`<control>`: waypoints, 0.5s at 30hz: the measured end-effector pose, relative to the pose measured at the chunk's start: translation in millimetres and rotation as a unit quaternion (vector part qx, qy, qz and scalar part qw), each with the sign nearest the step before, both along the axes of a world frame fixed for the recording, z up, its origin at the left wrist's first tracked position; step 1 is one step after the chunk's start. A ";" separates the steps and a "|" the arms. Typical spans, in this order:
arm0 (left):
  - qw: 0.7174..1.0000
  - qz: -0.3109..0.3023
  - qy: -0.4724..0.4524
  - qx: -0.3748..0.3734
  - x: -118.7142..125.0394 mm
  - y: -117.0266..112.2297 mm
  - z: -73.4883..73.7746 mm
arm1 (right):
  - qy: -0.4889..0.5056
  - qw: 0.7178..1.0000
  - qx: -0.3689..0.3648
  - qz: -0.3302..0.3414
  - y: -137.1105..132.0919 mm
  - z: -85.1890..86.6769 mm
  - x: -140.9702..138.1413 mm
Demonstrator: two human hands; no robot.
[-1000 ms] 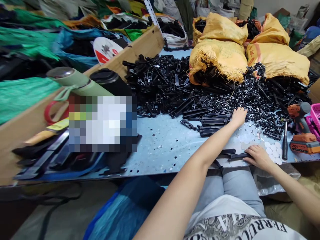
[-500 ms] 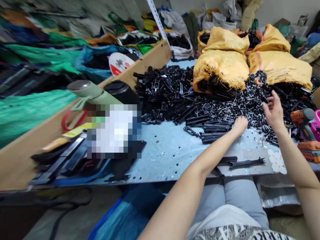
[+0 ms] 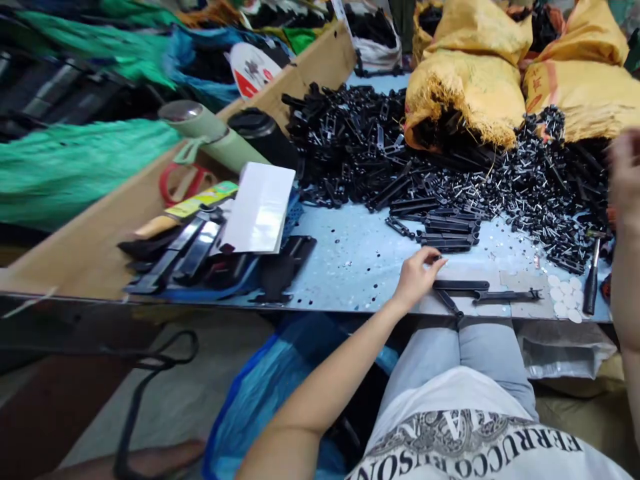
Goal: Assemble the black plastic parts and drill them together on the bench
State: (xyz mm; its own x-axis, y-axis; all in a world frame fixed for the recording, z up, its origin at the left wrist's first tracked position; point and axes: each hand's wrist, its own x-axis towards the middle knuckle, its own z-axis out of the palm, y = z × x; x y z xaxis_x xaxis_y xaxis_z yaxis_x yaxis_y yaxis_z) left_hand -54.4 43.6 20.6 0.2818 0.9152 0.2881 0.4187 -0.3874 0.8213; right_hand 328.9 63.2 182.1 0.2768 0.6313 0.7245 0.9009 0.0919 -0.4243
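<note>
My left hand (image 3: 417, 277) hovers low over the blue table (image 3: 350, 267) near its front edge, fingers drawn together in a pinch. A tiny dark piece shows at the fingertips, too small to name. Just right of the hand lie two long flat black parts (image 3: 480, 291), and behind it a small stack of black strips (image 3: 445, 233). At the right edge of the picture my right hand (image 3: 625, 177) is raised above the heap of small black pieces with metal pins (image 3: 550, 187). It is smeared by motion, so its fingers cannot be read.
A big pile of black plastic parts (image 3: 360, 140) fills the table's middle, with yellow sacks (image 3: 470, 87) behind. A hammer (image 3: 591, 287) and white discs (image 3: 563, 293) lie at the right. A white card (image 3: 260, 207), green tube (image 3: 210, 133) and red scissors (image 3: 185, 180) lie left. A blue bag (image 3: 260, 380) sits below.
My left hand pulled back from the pile to the front edge beside the long flat parts. My right hand left those parts, rose and swung to the far right. The view tilted down.
</note>
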 end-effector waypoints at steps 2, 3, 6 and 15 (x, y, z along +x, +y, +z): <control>0.998 0.023 -0.034 -0.040 -10.6 -11.6 -11.6 | -0.071 0.979 -0.179 0.067 9.3 -45.7 -11.4; 0.997 0.030 -0.049 -0.057 -13.3 -16.5 -17.6 | -0.099 0.955 -0.270 0.077 14.7 -70.8 -16.9; 0.990 0.044 -0.091 -0.098 -16.1 -26.7 -31.8 | -0.200 0.904 -0.372 0.064 28.1 -132.9 -25.8; 0.983 0.043 -0.115 -0.138 -28.2 -29.1 -29.1 | -0.321 0.825 -0.462 0.048 45.1 -159.3 -21.8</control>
State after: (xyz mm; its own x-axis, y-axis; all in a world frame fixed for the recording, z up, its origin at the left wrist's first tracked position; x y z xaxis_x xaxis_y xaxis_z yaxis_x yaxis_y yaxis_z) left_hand -82.6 14.5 -8.5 0.1565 0.9851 0.0715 0.2320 -0.1070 0.9668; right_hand 307.1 108.3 22.8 -0.0602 0.9931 -0.1005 0.9747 0.0802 0.2085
